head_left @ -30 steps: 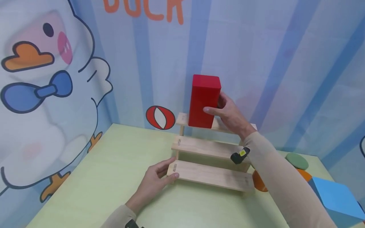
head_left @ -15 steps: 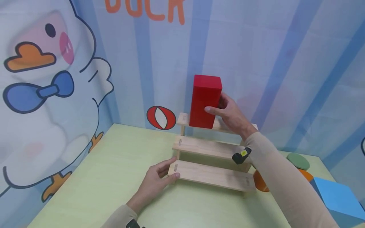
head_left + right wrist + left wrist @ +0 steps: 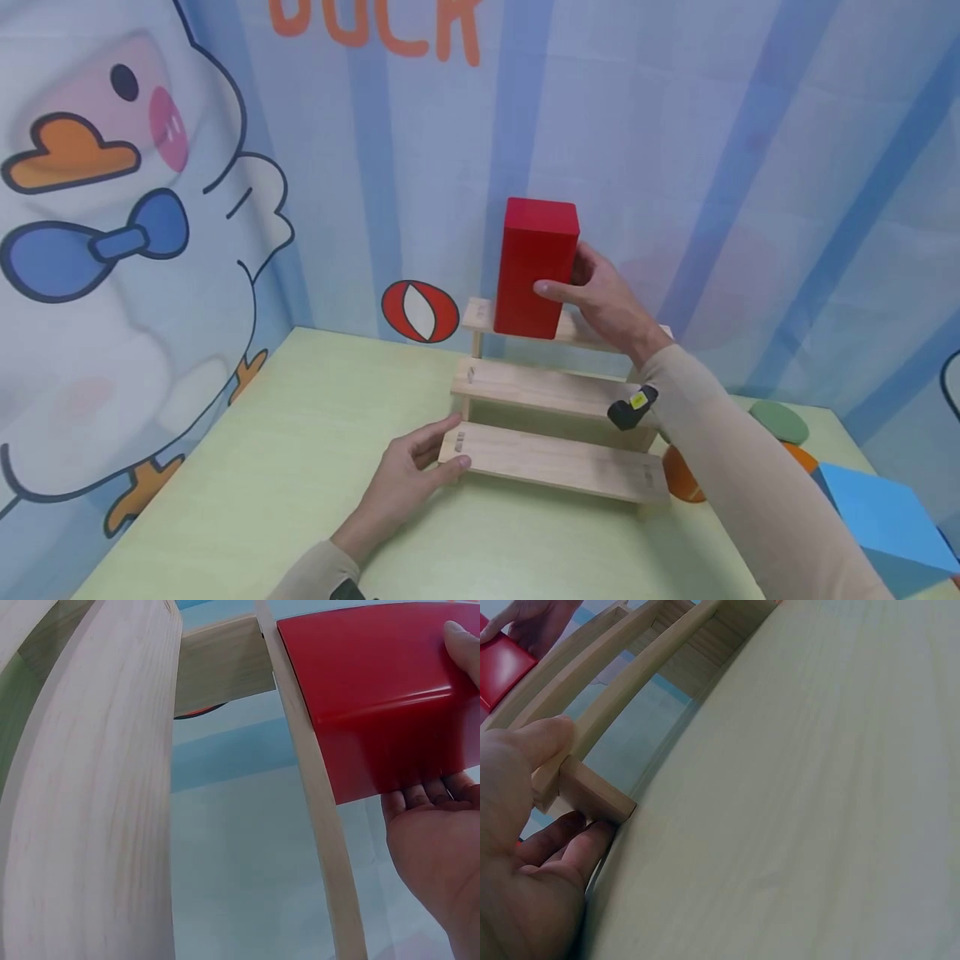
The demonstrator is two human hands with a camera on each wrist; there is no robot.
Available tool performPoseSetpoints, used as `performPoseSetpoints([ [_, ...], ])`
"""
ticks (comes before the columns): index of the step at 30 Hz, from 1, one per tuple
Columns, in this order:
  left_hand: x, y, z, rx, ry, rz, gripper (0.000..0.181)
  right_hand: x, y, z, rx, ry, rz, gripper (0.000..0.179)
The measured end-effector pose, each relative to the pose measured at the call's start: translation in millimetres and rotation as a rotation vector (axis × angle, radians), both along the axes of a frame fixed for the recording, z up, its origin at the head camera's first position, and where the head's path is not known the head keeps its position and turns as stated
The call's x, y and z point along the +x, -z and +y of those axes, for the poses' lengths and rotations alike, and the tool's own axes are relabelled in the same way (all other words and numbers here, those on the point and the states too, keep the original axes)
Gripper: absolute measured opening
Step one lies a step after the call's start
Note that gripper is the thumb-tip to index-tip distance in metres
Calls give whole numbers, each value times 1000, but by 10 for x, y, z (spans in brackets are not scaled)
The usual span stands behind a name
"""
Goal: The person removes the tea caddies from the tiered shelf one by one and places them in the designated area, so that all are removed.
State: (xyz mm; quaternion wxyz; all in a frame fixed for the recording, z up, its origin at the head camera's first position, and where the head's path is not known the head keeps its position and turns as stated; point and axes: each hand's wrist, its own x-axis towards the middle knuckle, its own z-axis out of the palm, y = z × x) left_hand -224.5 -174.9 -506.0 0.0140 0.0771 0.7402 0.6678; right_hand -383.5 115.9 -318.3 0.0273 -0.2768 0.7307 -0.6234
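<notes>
A glossy red rectangular block (image 3: 535, 268) stands upright on the top shelf of a three-step wooden rack (image 3: 551, 457), left of its middle. My right hand (image 3: 609, 302) holds the block from the right, thumb on its front face and fingers round the far side. In the right wrist view the block's lower end (image 3: 360, 727) meets the narrow top shelf (image 3: 319, 795). My left hand (image 3: 408, 475) grips the left end of the lowest step; the left wrist view has the thumb (image 3: 547, 739) on the plank and the fingers curled beside the wooden leg (image 3: 592, 791).
Right of the rack, partly behind my right sleeve, are an orange rounded piece (image 3: 681, 477), a green disc (image 3: 780, 422) and a big blue block (image 3: 885, 521). The rack stands on a pale yellow-green table (image 3: 247, 467), with a duck-printed cloth (image 3: 637, 125) close behind.
Both hands, the red block and the rack keep their places. Only the head view has shifted very slightly.
</notes>
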Motion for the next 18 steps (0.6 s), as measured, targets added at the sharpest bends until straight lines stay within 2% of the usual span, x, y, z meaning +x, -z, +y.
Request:
performPoseSetpoints([
  [8,1,9,-1,1,9,-8,65,30,-58,65,2,-10,7,73],
  [18,-11,33,-11,2,3,1,65,143,-325,181,-39,-8,55,64],
])
